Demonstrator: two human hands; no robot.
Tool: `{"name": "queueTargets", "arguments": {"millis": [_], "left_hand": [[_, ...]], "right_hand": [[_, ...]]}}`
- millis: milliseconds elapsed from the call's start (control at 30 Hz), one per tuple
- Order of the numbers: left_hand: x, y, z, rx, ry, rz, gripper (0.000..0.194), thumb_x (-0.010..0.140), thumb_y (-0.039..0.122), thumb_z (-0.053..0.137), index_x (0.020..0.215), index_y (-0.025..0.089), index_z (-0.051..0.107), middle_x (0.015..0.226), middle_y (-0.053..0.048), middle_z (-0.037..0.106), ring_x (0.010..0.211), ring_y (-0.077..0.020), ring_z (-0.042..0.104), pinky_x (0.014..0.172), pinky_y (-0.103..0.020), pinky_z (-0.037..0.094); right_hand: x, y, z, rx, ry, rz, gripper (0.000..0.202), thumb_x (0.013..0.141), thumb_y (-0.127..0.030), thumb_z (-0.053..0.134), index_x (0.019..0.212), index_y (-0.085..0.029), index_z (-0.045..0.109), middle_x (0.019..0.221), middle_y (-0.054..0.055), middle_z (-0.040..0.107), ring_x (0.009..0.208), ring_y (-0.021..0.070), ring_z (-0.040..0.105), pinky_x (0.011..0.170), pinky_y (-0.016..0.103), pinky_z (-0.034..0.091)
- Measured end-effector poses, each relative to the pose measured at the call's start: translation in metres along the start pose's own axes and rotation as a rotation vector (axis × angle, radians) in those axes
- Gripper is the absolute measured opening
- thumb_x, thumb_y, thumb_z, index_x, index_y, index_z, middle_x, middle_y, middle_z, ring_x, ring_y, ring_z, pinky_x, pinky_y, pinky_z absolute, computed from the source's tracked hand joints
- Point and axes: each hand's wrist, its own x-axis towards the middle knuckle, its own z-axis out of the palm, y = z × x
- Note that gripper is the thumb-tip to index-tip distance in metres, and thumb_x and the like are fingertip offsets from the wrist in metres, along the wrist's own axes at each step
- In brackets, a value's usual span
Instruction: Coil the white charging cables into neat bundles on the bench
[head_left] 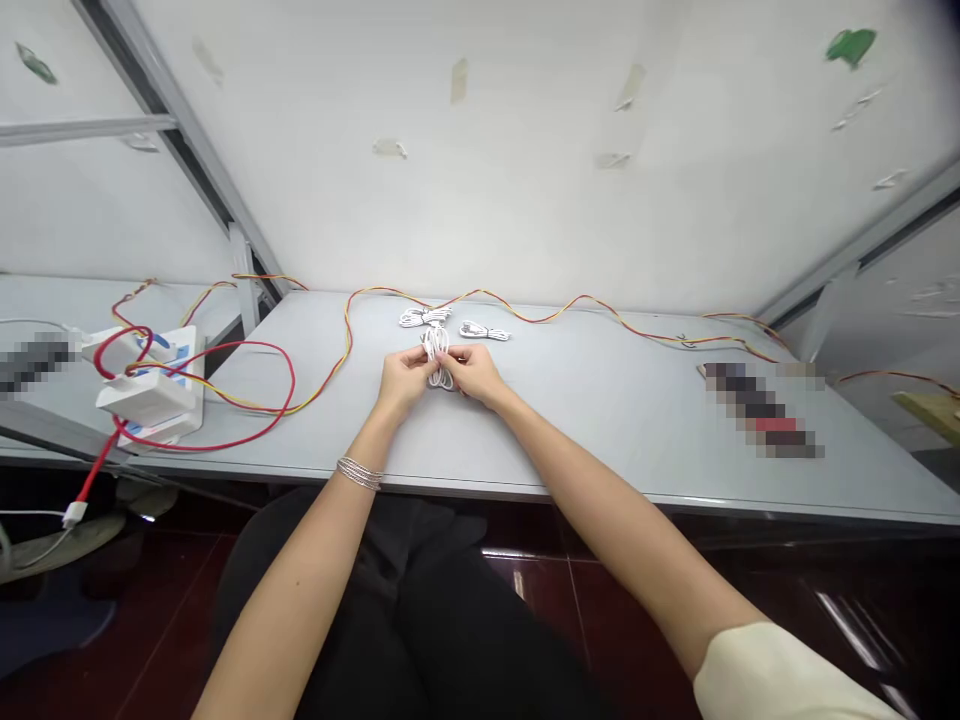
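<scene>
Pinching with closed fingers (459,357), our left hand (403,380) and right hand (478,376), equally near, held the white cable bundle (436,343) between them over the table (600,400), its long axis pointing away from us.

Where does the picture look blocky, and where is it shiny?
Head view: coarse squares hide spots at left and right; head view: white glare streaks on the dark red floor; head view: left hand, right hand and white cable bundle aren't blocked out.

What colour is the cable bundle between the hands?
White; the cable bundle shows in the head view.
</scene>
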Motion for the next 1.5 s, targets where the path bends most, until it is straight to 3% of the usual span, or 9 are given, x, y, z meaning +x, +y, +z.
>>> {"name": "queueTargets", "arguments": {"millis": [133, 267, 433, 767, 967, 1133, 1333, 1500], "left_hand": [[-0.001, -0.001, 0.001, 0.065, 0.001, 0.031, 0.041, 0.068, 0.044, 0.087, 0.095, 0.014, 0.079, 0.087, -0.008, 0.077, 0.083, -0.0231, 0.070, 0.081, -0.035, 0.055], [-0.004, -0.003, 0.000, 0.268, 0.042, 0.104, 0.028, 0.078, 0.036, 0.078, 0.098, 0.017, 0.080, 0.081, -0.006, 0.077, 0.076, -0.0218, 0.069, 0.077, -0.032, 0.054], [-0.007, -0.006, 0.000, 0.381, 0.100, 0.162, 0.019, 0.077, 0.024, 0.076, 0.096, 0.019, 0.080, 0.081, -0.006, 0.075, 0.069, -0.0202, 0.064, 0.073, -0.031, 0.051], [-0.007, -0.006, -0.004, 0.474, 0.040, 0.232, 0.010, 0.083, 0.023, 0.065, 0.083, 0.019, 0.074, 0.076, -0.003, 0.063, 0.071, -0.0189, 0.054, 0.075, -0.030, 0.044], [-0.008, -0.004, -0.004, 0.494, -0.019, 0.231, 0.016, 0.082, 0.024, 0.064, 0.092, 0.020, 0.075, 0.082, -0.005, 0.065, 0.076, -0.0197, 0.056, 0.078, -0.030, 0.045], [-0.005, -0.011, -0.007, 0.443, 0.025, 0.249, 0.012, 0.079, 0.029, 0.069, 0.083, 0.019, 0.076, 0.076, -0.003, 0.065, 0.073, -0.0181, 0.056, 0.074, -0.028, 0.045], [0.001, -0.021, -0.012, 0.405, 0.064, 0.178, 0.032, 0.079, 0.034, 0.073, 0.106, 0.018, 0.080, 0.084, -0.003, 0.076, 0.081, -0.0201, 0.067, 0.080, -0.028, 0.051], [0.002, -0.021, -0.012, 0.308, 0.068, 0.127, 0.037, 0.076, 0.041, 0.079, 0.105, 0.018, 0.081, 0.088, -0.004, 0.079, 0.086, -0.0225, 0.071, 0.080, -0.030, 0.055]], "right_hand": [[0.005, 0.009, 0.006, 0.004, 0.052, -0.044, 0.035, 0.087, -0.045, 0.059, 0.076, -0.014, 0.071, 0.062, 0.000, 0.055, 0.059, 0.0113, 0.044, 0.056, 0.024, 0.034], [0.009, 0.015, 0.010, 0.035, 0.059, -0.057, 0.037, 0.085, -0.047, 0.059, 0.077, -0.013, 0.073, 0.064, 0.000, 0.057, 0.060, 0.0113, 0.044, 0.059, 0.025, 0.035], [0.009, 0.015, 0.012, 0.034, 0.071, -0.066, 0.037, 0.086, -0.047, 0.059, 0.071, -0.014, 0.069, 0.061, -0.001, 0.054, 0.058, 0.0109, 0.042, 0.057, 0.024, 0.032], [0.007, 0.014, 0.012, 0.012, 0.018, -0.084, 0.041, 0.091, -0.051, 0.053, 0.068, -0.017, 0.060, 0.066, 0.001, 0.055, 0.064, 0.0131, 0.047, 0.062, 0.025, 0.036], [0.007, 0.016, 0.012, -0.033, 0.002, -0.109, 0.042, 0.095, -0.050, 0.048, 0.068, -0.019, 0.054, 0.071, 0.002, 0.055, 0.068, 0.0140, 0.048, 0.065, 0.026, 0.037], [0.008, 0.016, 0.012, -0.051, -0.002, -0.107, 0.038, 0.096, -0.043, 0.046, 0.067, -0.019, 0.052, 0.068, 0.000, 0.053, 0.066, 0.0139, 0.047, 0.064, 0.026, 0.035], [0.010, 0.015, 0.011, -0.049, 0.006, -0.110, 0.042, 0.096, -0.046, 0.048, 0.063, -0.020, 0.050, 0.067, 0.001, 0.053, 0.066, 0.0136, 0.047, 0.064, 0.026, 0.036], [0.009, 0.013, 0.012, -0.030, 0.020, -0.105, 0.044, 0.094, -0.051, 0.050, 0.063, -0.019, 0.052, 0.065, 0.001, 0.053, 0.065, 0.0139, 0.046, 0.063, 0.026, 0.037]]}}
